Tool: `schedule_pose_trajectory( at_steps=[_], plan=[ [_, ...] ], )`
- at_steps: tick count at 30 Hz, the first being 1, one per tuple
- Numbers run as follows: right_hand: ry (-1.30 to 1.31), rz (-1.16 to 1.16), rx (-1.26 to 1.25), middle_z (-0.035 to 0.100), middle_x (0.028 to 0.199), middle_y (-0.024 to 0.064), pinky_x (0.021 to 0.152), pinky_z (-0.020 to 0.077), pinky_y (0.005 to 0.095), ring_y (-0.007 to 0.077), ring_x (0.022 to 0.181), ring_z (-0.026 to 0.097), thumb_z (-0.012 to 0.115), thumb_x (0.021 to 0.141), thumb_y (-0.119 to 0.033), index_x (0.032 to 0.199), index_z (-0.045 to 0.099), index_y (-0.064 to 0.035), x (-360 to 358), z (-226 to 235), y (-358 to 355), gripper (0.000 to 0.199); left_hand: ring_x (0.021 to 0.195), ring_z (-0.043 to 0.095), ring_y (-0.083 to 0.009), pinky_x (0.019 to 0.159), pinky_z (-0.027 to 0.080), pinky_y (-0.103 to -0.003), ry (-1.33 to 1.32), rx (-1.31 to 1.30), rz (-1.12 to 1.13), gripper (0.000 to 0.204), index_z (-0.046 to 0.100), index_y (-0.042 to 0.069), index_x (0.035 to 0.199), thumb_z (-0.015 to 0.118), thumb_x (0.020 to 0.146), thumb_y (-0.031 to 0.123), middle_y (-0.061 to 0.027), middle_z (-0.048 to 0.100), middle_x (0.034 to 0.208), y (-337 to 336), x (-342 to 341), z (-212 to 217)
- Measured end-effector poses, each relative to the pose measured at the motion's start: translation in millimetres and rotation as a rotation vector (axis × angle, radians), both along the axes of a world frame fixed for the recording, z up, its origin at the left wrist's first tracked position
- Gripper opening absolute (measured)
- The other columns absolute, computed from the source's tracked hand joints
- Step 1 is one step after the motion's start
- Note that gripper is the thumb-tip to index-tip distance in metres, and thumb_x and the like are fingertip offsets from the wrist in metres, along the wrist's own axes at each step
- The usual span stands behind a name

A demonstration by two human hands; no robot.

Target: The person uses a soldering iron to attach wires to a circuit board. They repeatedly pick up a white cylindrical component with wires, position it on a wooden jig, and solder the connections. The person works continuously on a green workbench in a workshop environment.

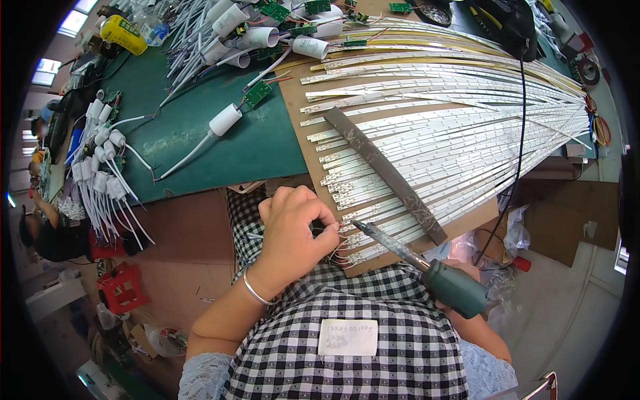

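Note:
My left hand point(290, 230) pinches a thin reddish wire point(341, 227) between thumb and forefinger, close to the ends of the LED strips point(433, 137). A soldering iron point(457, 288) with a green handle is gripped in my right hand point(465, 269), largely hidden behind the handle. The iron's tip reaches the strip ends just beside my left fingertips; whether it touches is too small to tell. Several thin wires point(339, 253) hang off the nearest strips. Across the fanned strips lies a flat dark bar point(387, 175), and a brown board point(363, 268) supports them.
On the green table point(193, 150) lie white cylinders point(225, 120) with cables and green circuit boards point(257, 93). More corded white parts point(100, 157) hang over its left edge. A black cord point(522, 133) crosses the strips. A red stool point(123, 288) stands lower left.

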State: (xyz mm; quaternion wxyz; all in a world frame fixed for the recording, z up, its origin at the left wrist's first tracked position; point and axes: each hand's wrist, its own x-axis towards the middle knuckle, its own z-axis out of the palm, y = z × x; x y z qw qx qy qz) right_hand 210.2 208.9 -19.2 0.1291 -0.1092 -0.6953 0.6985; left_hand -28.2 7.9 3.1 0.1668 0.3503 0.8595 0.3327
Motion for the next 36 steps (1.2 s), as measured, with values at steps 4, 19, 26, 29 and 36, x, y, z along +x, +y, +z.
schedule_pose_trajectory(
  at_steps=[4,19,26,29,36],
  plan=[
    [0.023,0.028,0.017,0.069,0.091,0.0141,0.068,0.0528,0.0315,0.0233,0.079,0.066,0.083,0.073,-0.039,0.096,0.063,0.0024,0,-6,2,0.051,0.093,0.048,-0.0214,0.085,0.027,-0.038,-0.022,-0.002,-0.008,0.009,0.062,0.015,0.069,0.071,0.068,0.016,0.0026,0.053,0.082,1,-3,2],
    [-0.025,0.089,-0.075,0.066,0.095,0.0198,0.062,0.0535,0.0332,0.0255,0.073,0.067,0.082,0.077,-0.025,0.108,0.058,0.0084,9,-23,2,0.051,0.091,0.048,-0.022,0.084,0.028,-0.038,-0.059,0.014,-0.02,0.011,0.058,0.015,0.067,0.069,0.063,0.013,0.0019,0.052,0.081,3,-4,0],
    [-0.045,0.111,0.003,0.066,0.095,0.0216,0.064,0.0559,0.0341,0.0268,0.074,0.069,0.076,0.081,-0.013,0.108,0.058,0.0087,8,-12,3,0.039,0.09,0.048,-0.0221,0.084,0.027,-0.038,-0.037,0.013,-0.016,0.011,0.058,0.015,0.067,0.068,0.062,0.013,0.0014,0.051,0.08,3,-3,-1],
    [-0.022,0.127,-0.041,0.066,0.095,0.0218,0.065,0.0567,0.0335,0.0265,0.077,0.069,0.077,0.08,-0.012,0.108,0.058,0.0082,4,-7,2,0.039,0.091,0.048,-0.0219,0.084,0.028,-0.037,-0.035,0.001,-0.022,0.011,0.059,0.014,0.068,0.068,0.063,0.012,0.0013,0.051,0.081,4,-3,0],
    [-0.077,0.174,0.208,0.066,0.097,0.0216,0.066,0.0572,0.0325,0.0248,0.076,0.069,0.079,0.079,-0.01,0.118,0.052,0.0078,10,-9,6,0.051,0.092,0.048,-0.0216,0.086,0.029,-0.036,-0.032,-0.033,-0.027,0.011,0.059,0.013,0.069,0.069,0.066,0.011,0.0009,0.052,0.082,3,-4,2]
  ],
)
